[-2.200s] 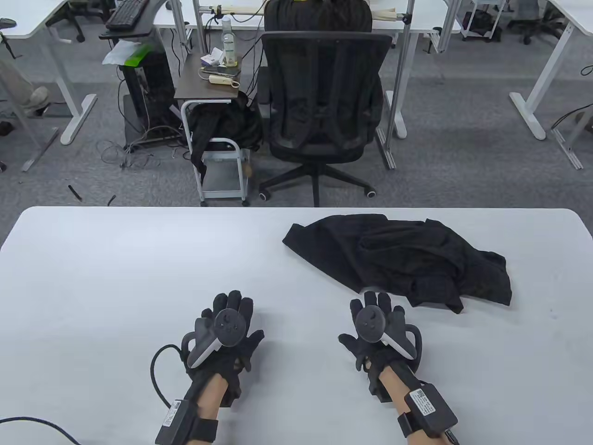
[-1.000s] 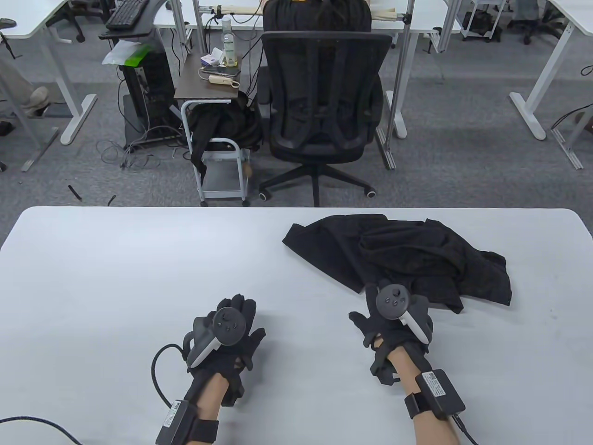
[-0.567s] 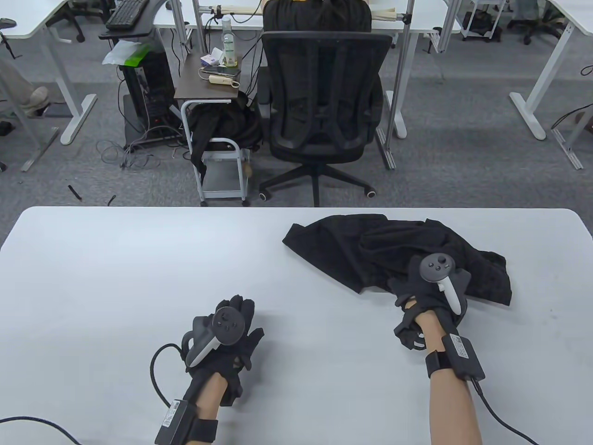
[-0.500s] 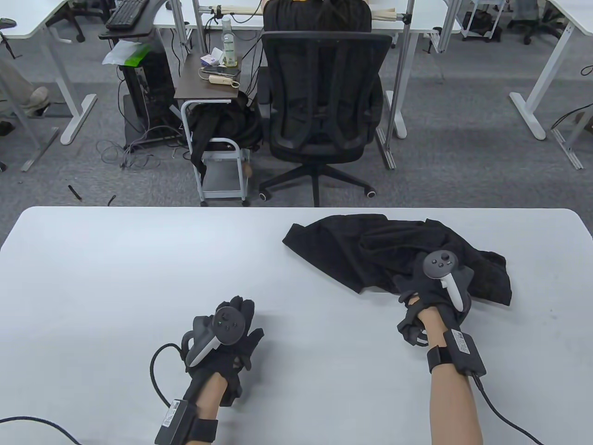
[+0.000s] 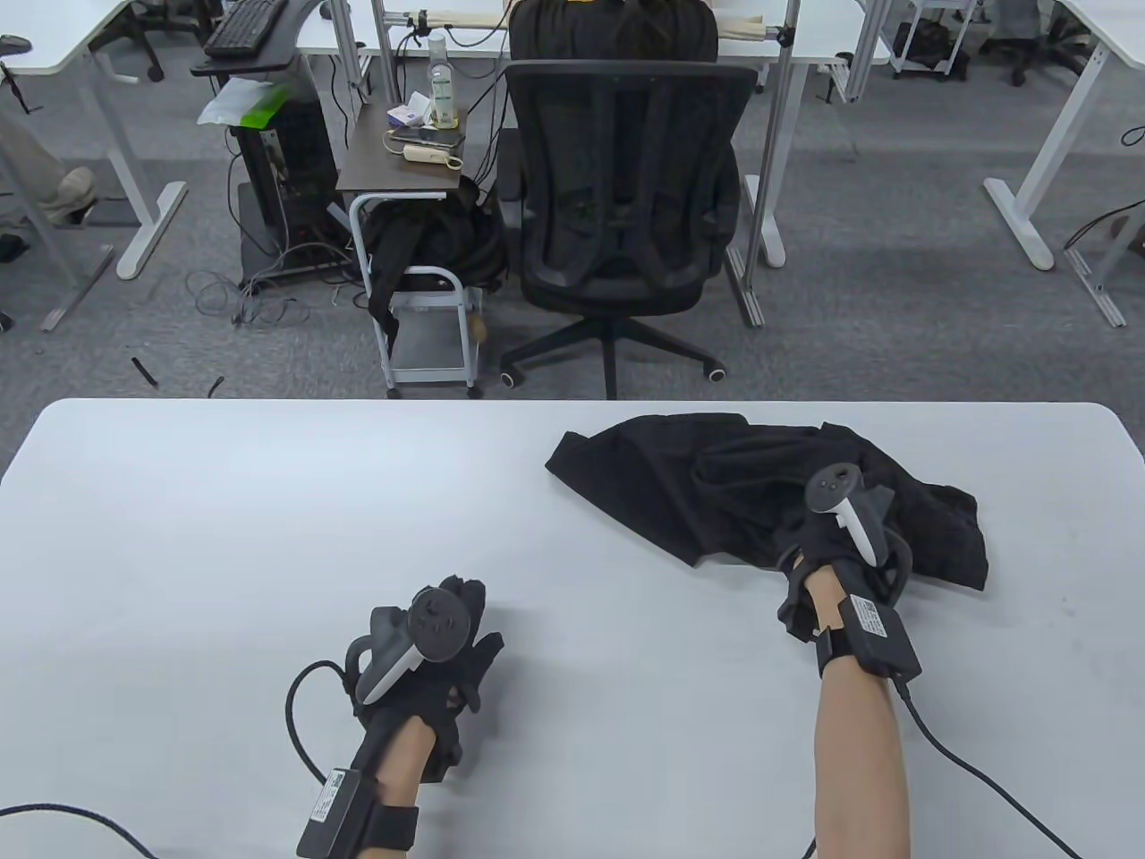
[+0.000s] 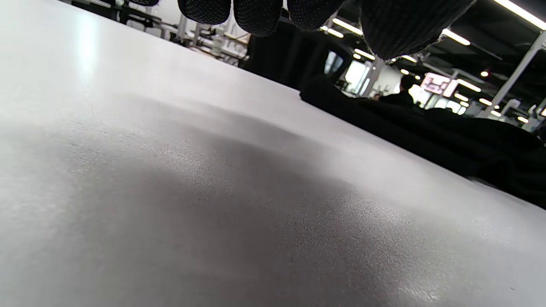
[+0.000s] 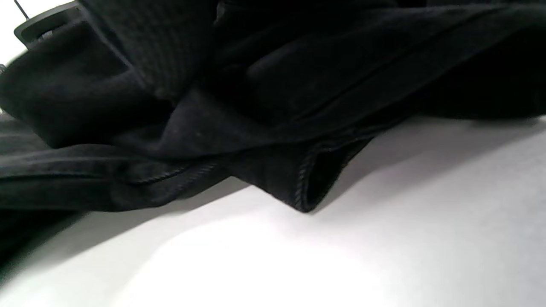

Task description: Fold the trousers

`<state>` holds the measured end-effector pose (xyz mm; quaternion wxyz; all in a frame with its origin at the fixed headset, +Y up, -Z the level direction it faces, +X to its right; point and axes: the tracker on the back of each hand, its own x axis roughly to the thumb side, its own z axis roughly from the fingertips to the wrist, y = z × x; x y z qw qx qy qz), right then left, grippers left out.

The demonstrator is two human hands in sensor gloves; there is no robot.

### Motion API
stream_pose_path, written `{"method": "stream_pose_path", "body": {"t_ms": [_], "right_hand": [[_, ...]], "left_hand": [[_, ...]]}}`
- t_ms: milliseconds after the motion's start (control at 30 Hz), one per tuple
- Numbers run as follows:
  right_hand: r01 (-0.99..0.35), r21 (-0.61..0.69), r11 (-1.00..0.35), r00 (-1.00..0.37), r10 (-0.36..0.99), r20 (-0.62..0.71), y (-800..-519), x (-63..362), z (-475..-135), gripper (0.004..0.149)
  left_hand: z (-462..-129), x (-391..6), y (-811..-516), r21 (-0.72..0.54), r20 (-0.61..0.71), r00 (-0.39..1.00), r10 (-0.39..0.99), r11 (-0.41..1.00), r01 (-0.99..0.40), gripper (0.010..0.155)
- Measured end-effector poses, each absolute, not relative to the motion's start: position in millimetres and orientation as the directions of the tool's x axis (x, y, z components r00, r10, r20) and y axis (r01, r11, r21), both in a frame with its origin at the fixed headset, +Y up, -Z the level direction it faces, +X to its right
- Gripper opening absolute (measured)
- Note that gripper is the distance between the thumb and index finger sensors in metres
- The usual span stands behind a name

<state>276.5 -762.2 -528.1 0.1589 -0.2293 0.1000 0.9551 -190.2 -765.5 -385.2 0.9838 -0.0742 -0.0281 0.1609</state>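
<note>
A wide white table [image 5: 268, 537] with rounded corners fills the lower half of the table view. Every place below is given relative to this table.

On the right half of the table, toward its far edge, lies a crumpled pair of black fabric trousers [image 5: 698, 483], bunched in loose folds rather than laid flat. One flat panel of cloth stretches toward the table's middle; the thicker, rumpled part sits nearer the right end.

The right hand in a black sensor glove [image 5: 836, 546] rests on the near edge of the trousers, with its grey tracker standing up from the back of the hand. The fingers are buried in the dark cloth, so whether they are closed on a fold or simply pressing on it cannot be told. In the right wrist view, black fabric fills the upper part, and a stitched hem [image 7: 307, 187] of the trousers hangs just above the white tabletop, gaping slightly.

The left hand in a black sensor glove [image 5: 438, 653] lies near the table's front edge, left of centre and well apart from the trousers. Its fingers are spread loosely and hold nothing. In the left wrist view, its gloved fingertips [image 6: 256, 15] hang above bare tabletop, with the trousers a dark shape farther along the table.

Beyond the table's far edge stands a black mesh office chair [image 5: 626, 197] on grey carpet.
</note>
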Motion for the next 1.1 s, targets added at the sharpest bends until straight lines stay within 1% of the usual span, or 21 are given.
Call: {"method": "stream_pose_path", "body": {"t_ms": [67, 167, 300, 400, 433, 500, 567, 633, 667, 767, 800, 833, 867, 900, 967, 1033, 1100], "right_hand": [[-0.327, 0.143, -0.934, -0.858, 0.230, -0.459, -762, 273, -527, 0.088], [-0.234, 0.218, -0.947, -0.906, 0.131, -0.402, -758, 259, -523, 0.081], [-0.130, 0.286, -0.949, -0.944, 0.030, -0.330, -752, 237, -516, 0.078], [-0.104, 0.359, -0.928, -0.964, 0.006, -0.264, -741, 226, -509, 0.076], [-0.130, 0.376, -0.917, -0.968, 0.036, -0.246, -734, 226, -506, 0.074], [-0.232, 0.316, -0.920, -0.957, 0.157, -0.245, -721, 232, -502, 0.069], [-0.350, 0.147, -0.925, -0.916, 0.305, -0.262, -710, 246, -497, 0.072], [-0.352, 0.038, -0.935, -0.892, 0.323, -0.316, -712, 262, -496, 0.077], [-0.351, 0.041, -0.936, -0.884, 0.316, -0.344, -716, 268, -496, 0.081], [-0.431, 0.203, -0.879, -0.848, 0.317, -0.425, -750, 286, -495, 0.091], [-0.459, 0.230, -0.858, -0.836, 0.329, -0.438, -760, 288, -494, 0.093], [-0.465, 0.195, -0.864, -0.831, 0.349, -0.433, -765, 288, -493, 0.093], [-0.446, 0.128, -0.886, -0.833, 0.359, -0.421, -765, 285, -492, 0.092], [-0.425, 0.117, -0.898, -0.842, 0.345, -0.414, -763, 282, -492, 0.093], [-0.353, 0.131, -0.927, -0.881, 0.281, -0.381, -754, 270, -492, 0.086], [-0.283, 0.147, -0.948, -0.922, 0.226, -0.315, -742, 254, -491, 0.074], [-0.265, 0.176, -0.948, -0.944, 0.219, -0.245, -731, 239, -489, 0.065]], "left_hand": [[-385, -190, -766, -0.162, 0.030, 0.948, 0.318, 0.937, -0.310, 0.070], [-386, -189, -766, -0.169, 0.030, 0.947, 0.318, 0.936, -0.309, 0.070], [-385, -188, -767, -0.174, 0.030, 0.947, 0.318, 0.935, -0.309, 0.070], [-384, -188, -767, -0.176, 0.030, 0.947, 0.320, 0.934, -0.310, 0.070], [-384, -189, -767, -0.176, 0.029, 0.946, 0.322, 0.933, -0.313, 0.070], [-384, -189, -766, -0.175, 0.030, 0.945, 0.325, 0.933, -0.315, 0.070], [-384, -188, -766, -0.174, 0.032, 0.945, 0.326, 0.933, -0.316, 0.070], [-383, -188, -765, -0.174, 0.035, 0.943, 0.330, 0.932, -0.319, 0.070], [-383, -187, -765, -0.173, 0.035, 0.943, 0.331, 0.931, -0.320, 0.070], [-383, -188, -764, -0.172, 0.034, 0.942, 0.335, 0.930, -0.324, 0.070], [-383, -188, -764, -0.172, 0.033, 0.941, 0.336, 0.930, -0.326, 0.070], [-383, -188, -764, -0.171, 0.032, 0.941, 0.337, 0.929, -0.327, 0.070], [-383, -189, -764, -0.171, 0.032, 0.940, 0.339, 0.929, -0.329, 0.070], [-383, -189, -764, -0.172, 0.031, 0.940, 0.339, 0.929, -0.329, 0.070], [-384, -189, -764, -0.173, 0.031, 0.941, 0.338, 0.929, -0.328, 0.070], [-384, -188, -765, -0.177, 0.032, 0.940, 0.339, 0.928, -0.329, 0.070], [-384, -187, -765, -0.181, 0.033, 0.941, 0.337, 0.928, -0.326, 0.070]]}}
